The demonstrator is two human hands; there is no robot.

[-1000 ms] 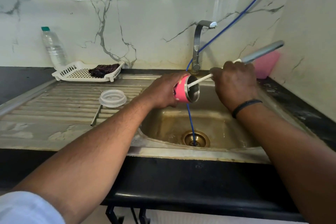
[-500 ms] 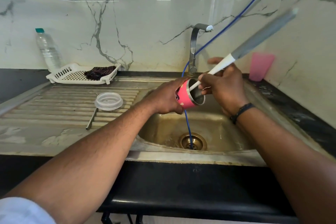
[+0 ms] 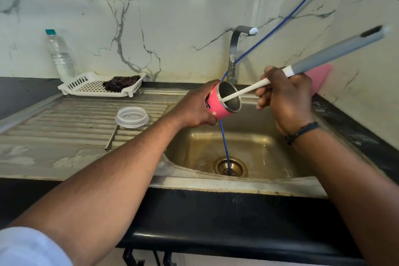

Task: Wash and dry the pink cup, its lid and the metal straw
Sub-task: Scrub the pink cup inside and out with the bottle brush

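One wide-angle camera, worn on the person's head, looks forward and down at the sink [image 3: 237,181] from close above its front edge; the tap [image 3: 234,54] stands beyond it, against the marble wall.

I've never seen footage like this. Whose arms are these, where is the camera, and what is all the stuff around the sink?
There is no machine here: these are a person's own two arms, filmed by a wide-angle camera worn on their head, looking forward and down. That is why the arms seem to grow out of the bottom of the picture.

The left hand holds a pink cup tilted over the sink. The right hand grips a long-handled brush whose white end is pushed inside the cup.

On the ribbed draining board to the left lie a clear lid and a metal straw. Behind them sits a white tray with a dark cloth in it, and a plastic water bottle. A blue hose runs down into the drain beside the tap.
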